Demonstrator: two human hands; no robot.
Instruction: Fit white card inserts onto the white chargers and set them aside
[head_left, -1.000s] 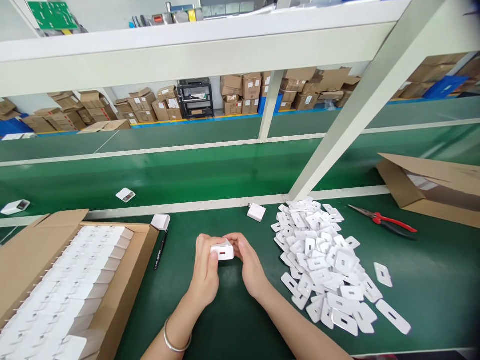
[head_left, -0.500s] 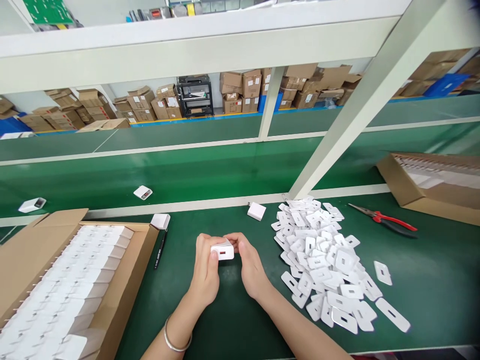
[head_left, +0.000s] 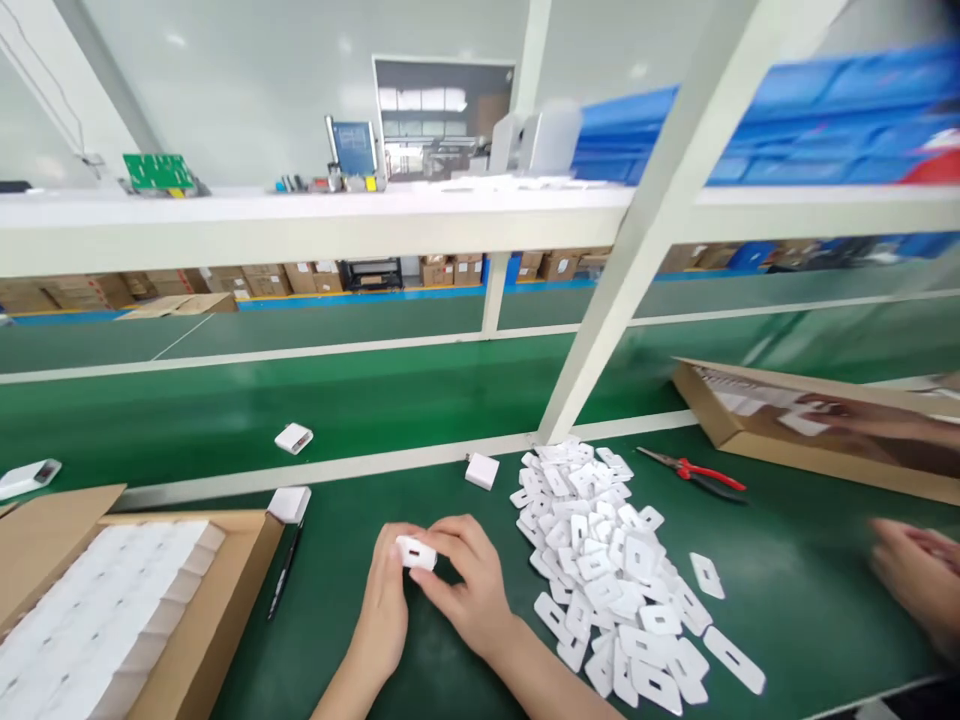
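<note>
In the middle of the green bench I hold a small white USB charger [head_left: 417,553], its end face with a dark port slot turned toward me. My left hand [head_left: 381,605] is closed round its left side. The thumb and fingertips of my right hand [head_left: 474,588] pinch it from the right. Just right of my hands spreads a heap of flat white slotted plates [head_left: 600,580]. Behind my hands a white charger [head_left: 481,471] lies alone on the bench.
At left stands an open carton [head_left: 247,585] packed with white chargers; beside it lie a black pen [head_left: 285,572] and a charger [head_left: 289,504]. Pliers [head_left: 694,472] lie beyond the heap. A co-worker's hand [head_left: 862,415] reaches into the right carton [head_left: 825,455]; another hand [head_left: 915,575] is blurred.
My view has tilted up. My right hand has come in from beside the charger and now grips it. A co-worker's hands have appeared at right, one in the carton with a white piece.
</note>
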